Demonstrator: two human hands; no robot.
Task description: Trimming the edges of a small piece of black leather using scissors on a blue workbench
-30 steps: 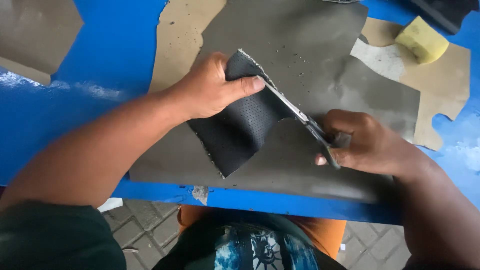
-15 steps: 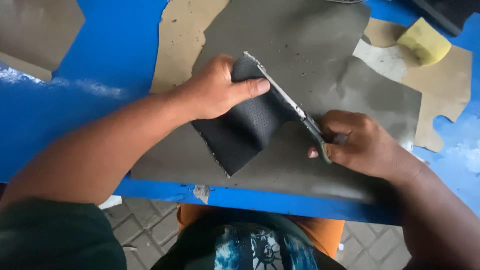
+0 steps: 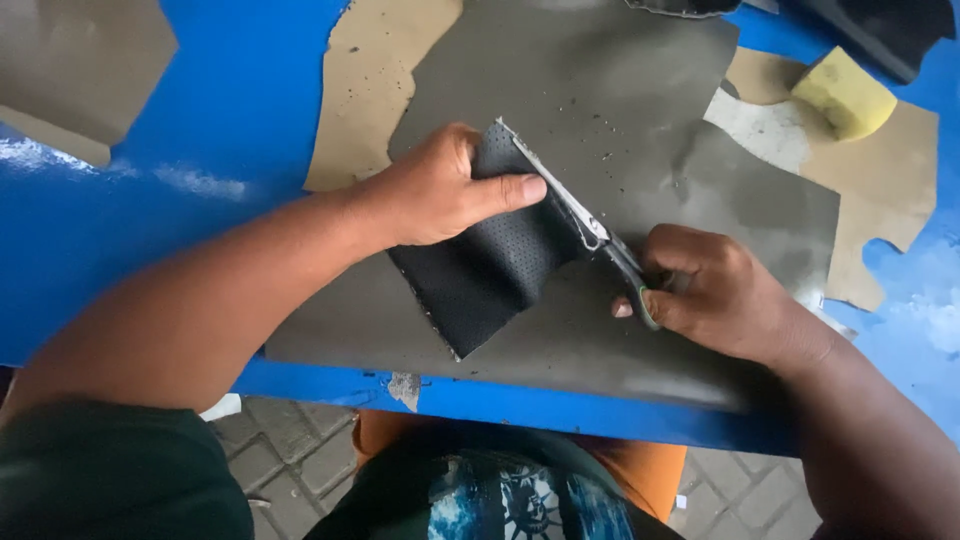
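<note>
Left hand [image 3: 435, 190]: closed on a piece of black perforated leather [image 3: 490, 270], thumb pressed flat on top, fingers curled behind; piece held at frame centre, above a large grey leather sheet [image 3: 620, 120]. Right hand [image 3: 710, 290]: at 3 o'clock of the piece, fist wrapped round the handles of scissors [image 3: 590, 235]; blades lie along the piece's upper right edge. Blue table [image 3: 200, 180] beneath; tan offcut [image 3: 375, 80] at 11 o'clock; yellow sponge [image 3: 845, 95] at 2 o'clock.

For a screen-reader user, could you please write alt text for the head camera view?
The left hand pinches a black perforated piece while the right hand works scissors along its edge. Both are above a grey sheet on a blue table, with a yellow sponge at the far right.
</note>
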